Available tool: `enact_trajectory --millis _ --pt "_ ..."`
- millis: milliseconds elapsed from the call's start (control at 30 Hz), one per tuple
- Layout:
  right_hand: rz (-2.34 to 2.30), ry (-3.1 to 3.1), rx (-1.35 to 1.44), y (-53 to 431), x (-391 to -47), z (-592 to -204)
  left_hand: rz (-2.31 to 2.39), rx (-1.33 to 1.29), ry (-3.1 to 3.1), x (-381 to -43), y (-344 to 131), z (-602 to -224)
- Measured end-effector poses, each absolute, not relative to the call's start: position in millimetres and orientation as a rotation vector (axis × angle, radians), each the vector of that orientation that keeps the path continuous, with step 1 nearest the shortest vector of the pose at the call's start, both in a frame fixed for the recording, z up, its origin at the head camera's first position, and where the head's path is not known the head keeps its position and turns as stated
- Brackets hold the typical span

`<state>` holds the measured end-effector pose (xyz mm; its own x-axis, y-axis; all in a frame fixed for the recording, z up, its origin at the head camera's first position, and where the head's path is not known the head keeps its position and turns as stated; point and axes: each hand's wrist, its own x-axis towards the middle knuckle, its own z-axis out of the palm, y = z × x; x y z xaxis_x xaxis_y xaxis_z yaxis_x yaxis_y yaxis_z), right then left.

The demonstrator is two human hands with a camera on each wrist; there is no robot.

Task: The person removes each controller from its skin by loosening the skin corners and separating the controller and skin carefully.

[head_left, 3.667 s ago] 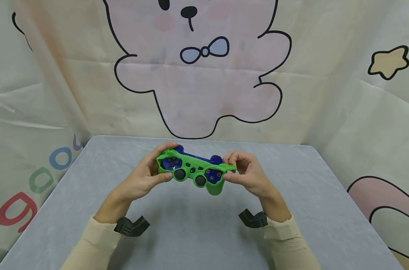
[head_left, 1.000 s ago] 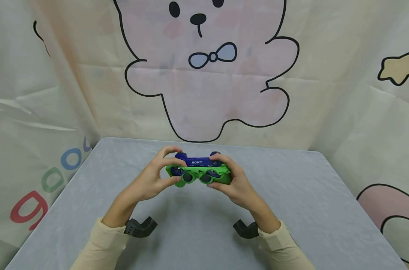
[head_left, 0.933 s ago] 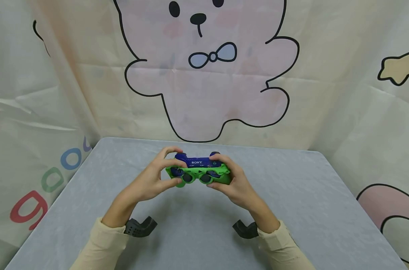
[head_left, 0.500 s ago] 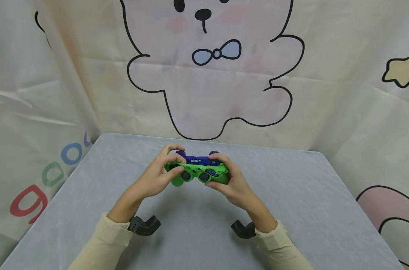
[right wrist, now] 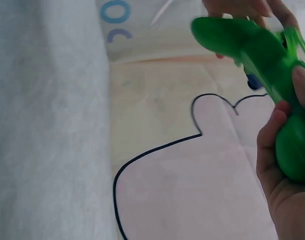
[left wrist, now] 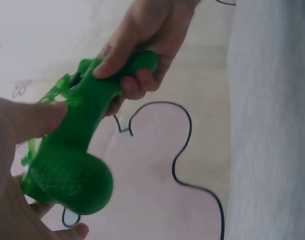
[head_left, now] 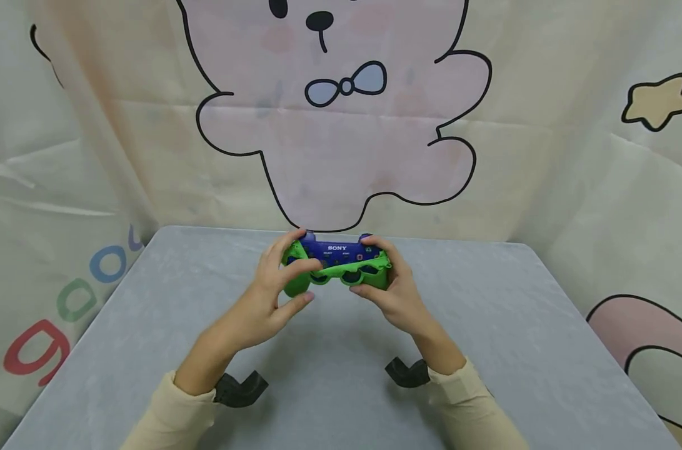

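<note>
A blue Sony game controller (head_left: 341, 250) is held in the air between both hands, above the table. A green rubbery cover (head_left: 374, 277) is on it, wrapping the grips and lower face; its upper edge lies below the exposed blue top with buttons. My left hand (head_left: 267, 297) holds the left end, index finger across the cover's edge, another finger at the shoulder; its thumb stands apart from the face in the head view. My right hand (head_left: 399, 294) grips the right end, index finger on top, thumb underneath. In the left wrist view the cover's back (left wrist: 95, 107) shows.
A grey cloth-covered table (head_left: 329, 381) lies beneath the hands. Behind it hangs a printed curtain (head_left: 521, 156) with a cartoon bear, and more curtain stands at both sides. Black wrist mounts (head_left: 242, 389) sit on both wrists.
The right hand has gone from pulling the cover's stretched right corner to gripping the controller. The cover's top edge sits lower, baring more blue. The left thumb has moved off the face, downward.
</note>
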<state>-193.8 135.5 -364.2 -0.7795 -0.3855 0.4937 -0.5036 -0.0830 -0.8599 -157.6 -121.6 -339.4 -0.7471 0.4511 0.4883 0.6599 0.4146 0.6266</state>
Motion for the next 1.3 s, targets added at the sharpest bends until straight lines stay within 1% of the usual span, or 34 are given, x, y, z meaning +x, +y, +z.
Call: enact_trajectory --millis 100,200,467,667,867,1033,1300 --pt "2.073 -1.997 0.986 135 -191 -358 -1.179 -0.936 -2.406 -155 -115 -340" --pt "2.098 -1.966 0.988 132 -188 -355 -1.287 -0.884 -2.345 -157 -113 -342" --pt "2.149 -1.939 0.985 134 -187 -357 -1.957 -0.776 -2.014 -172 -129 -346" --pt "2.217 -1.937 0.933 137 -189 -359 -2.186 -0.757 -1.869 -174 -129 -350" --pt "2.214 -1.937 0.933 133 -188 -361 -2.245 -0.680 -1.730 -170 -124 -347" --pt "2.150 -1.926 0.933 128 -188 -362 -2.213 -0.610 -1.786 -169 -124 -345" --pt "2.098 -1.787 0.954 131 -197 -366 -2.277 -0.681 -1.929 -169 -132 -343"
